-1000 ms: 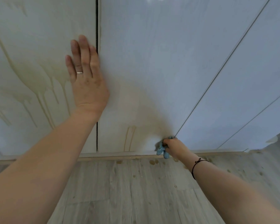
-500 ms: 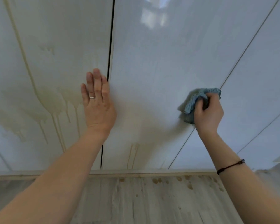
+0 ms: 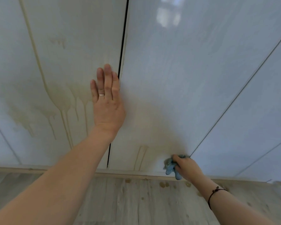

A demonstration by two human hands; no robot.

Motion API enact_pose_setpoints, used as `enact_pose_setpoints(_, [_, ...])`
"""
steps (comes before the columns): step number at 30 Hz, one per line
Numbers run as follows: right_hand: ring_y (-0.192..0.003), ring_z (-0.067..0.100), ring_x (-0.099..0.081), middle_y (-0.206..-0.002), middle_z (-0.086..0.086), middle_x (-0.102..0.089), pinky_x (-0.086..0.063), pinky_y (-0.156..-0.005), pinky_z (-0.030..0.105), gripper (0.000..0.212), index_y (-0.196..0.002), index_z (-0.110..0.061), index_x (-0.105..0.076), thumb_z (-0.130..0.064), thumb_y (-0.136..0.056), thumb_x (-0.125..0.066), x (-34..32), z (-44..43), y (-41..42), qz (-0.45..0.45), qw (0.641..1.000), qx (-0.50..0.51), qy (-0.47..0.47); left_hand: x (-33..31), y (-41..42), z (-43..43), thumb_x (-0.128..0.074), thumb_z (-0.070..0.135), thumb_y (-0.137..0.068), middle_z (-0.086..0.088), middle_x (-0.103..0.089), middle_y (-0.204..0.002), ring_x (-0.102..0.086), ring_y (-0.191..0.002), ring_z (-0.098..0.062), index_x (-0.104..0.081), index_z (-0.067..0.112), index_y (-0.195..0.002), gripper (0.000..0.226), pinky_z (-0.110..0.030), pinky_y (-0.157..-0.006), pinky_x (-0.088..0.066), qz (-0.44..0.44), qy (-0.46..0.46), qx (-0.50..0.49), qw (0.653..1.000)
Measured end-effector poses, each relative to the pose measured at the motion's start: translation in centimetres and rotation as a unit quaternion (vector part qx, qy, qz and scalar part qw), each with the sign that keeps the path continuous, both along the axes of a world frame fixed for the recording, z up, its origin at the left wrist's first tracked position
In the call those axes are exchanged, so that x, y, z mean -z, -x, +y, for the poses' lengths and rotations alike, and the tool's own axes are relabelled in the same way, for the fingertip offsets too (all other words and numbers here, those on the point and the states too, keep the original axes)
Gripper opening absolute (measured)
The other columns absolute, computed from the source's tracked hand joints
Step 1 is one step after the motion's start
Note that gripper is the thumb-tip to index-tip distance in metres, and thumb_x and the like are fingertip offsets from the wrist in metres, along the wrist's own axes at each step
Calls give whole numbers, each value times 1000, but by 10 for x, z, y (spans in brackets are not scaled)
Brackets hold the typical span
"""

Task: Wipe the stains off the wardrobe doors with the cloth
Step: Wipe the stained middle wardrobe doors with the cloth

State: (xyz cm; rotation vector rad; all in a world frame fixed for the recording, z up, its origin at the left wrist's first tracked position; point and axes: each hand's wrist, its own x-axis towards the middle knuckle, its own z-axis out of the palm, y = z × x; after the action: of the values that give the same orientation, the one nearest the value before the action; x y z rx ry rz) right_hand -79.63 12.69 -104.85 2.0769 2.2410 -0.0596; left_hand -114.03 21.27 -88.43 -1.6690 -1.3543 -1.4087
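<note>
I log: left hand (image 3: 107, 103), fingers straight, flat on the wardrobe doors (image 3: 185, 78). Right hand (image 3: 187, 166) grips the blue cloth (image 3: 169, 168) at a door's bottom edge. Brown stains (image 3: 62, 101) on the left door.

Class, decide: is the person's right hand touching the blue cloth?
Touching. The head view shows the right hand curled round the blue cloth, with bunched ends of it poking out below the grip.

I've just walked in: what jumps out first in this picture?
Yellowish drip stains run down the left wardrobe door, beside the left hand pressed flat by the door gap. Low on the neighbouring door, the right hand grips a blue cloth against the panel, just above the spotted wooden floor.
</note>
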Motion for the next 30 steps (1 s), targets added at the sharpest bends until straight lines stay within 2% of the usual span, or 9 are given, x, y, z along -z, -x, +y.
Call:
enact_pose_setpoints(3, [-76, 24, -60, -81, -2, -59, -36, -58, 29, 12, -98, -22, -51, -17, -90, -58, -14, -10, 11, 121, 990, 54, -37, 1, 1, -1, -42, -15, -81, -28, -24, -158, -20, -146, -48, -18, -7, -150, 73, -57, -122, -10, -5, 2, 7, 1000])
enact_pose_setpoints(6, [-62, 14, -54, -70, 1, -58, -37, -50, 20, 29, -86, -18, -48, -22, -85, -76, -39, -17, 21, 271, 939, 162, -134, 2, 2, -2, -44, -14, -82, -26, -24, -158, -22, -147, -47, -20, -6, -150, 73, -57, -122, -13, -1, 4, 1, 1000])
enact_pose_setpoints(9, [-76, 11, -62, -83, -3, -63, -46, -59, 23, 39, -98, -17, -50, -32, -83, -82, -87, -23, 40, 379, 876, 205, -217, 2, 1, -3, -42, -13, -82, -24, -22, -160, -21, -148, -45, -21, -6, -151, 73, -58, -121, -16, 1, 16, -3, 1000])
enact_pose_setpoints(12, [-78, 24, -62, -89, 6, -65, -50, -62, 34, 17, -114, -21, -47, -19, -100, -57, -126, -28, 50, 466, 827, 169, -266, 1, 1, -5, -43, -13, -81, -22, -18, -161, -20, -148, -45, -21, -6, -152, 74, -59, -120, -18, 5, 32, -5, 999])
enact_pose_setpoints(14, [-78, 30, -64, -92, 12, -68, -53, -66, 43, 36, -120, -30, -46, -5, -94, -45, -141, -29, 52, 488, 818, 126, -278, -1, 1, -8, -42, -14, -80, -22, -19, -161, -19, -148, -45, -21, -6, -152, 75, -59, -120, -18, 7, 41, -8, 999])
enact_pose_setpoints(17, [-88, 7, -70, -104, -7, -71, -58, -74, 27, 45, -123, -33, -47, -6, -91, -60, -140, -33, 56, 455, 848, 111, -250, -4, 4, -12, -44, -14, -78, -23, -21, -161, -19, -149, -44, -22, -6, -152, 78, -58, -121, -16, 12, 53, 1, 999])
enact_pose_setpoints(20, [-77, 2, -65, -90, -10, -67, -52, -66, 17, 39, -106, -24, -47, -20, -85, -80, -115, -29, 56, 387, 883, 122, -236, -9, 8, -18, -47, -14, -75, -23, -21, -161, -18, -149, -43, -25, -5, -152, 81, -56, -122, -15, 14, 69, 11, 997])
enact_pose_setpoints(25, [-51, 16, -38, -59, 1, -42, -33, -47, 33, 43, -74, -16, -34, -8, -82, -76, -56, -9, 36, 280, 915, 148, -250, -14, 20, -30, -44, -3, -80, -23, -34, -156, -30, -146, -43, -48, -1, -141, 61, -53, -117, -26, 65, 44, 1, 997])
enact_pose_setpoints(30, [-50, 20, -41, -52, 0, -45, -27, -47, 31, 34, -63, -10, -50, -15, -83, -77, 37, -4, 34, 201, 963, 134, -117, 17, 58, -39, -49, 3, -77, -16, -64, -101, -61, -78, -36, -61, 5, -98, 24, -44, -72, -44, 200, 51, 62, 976])
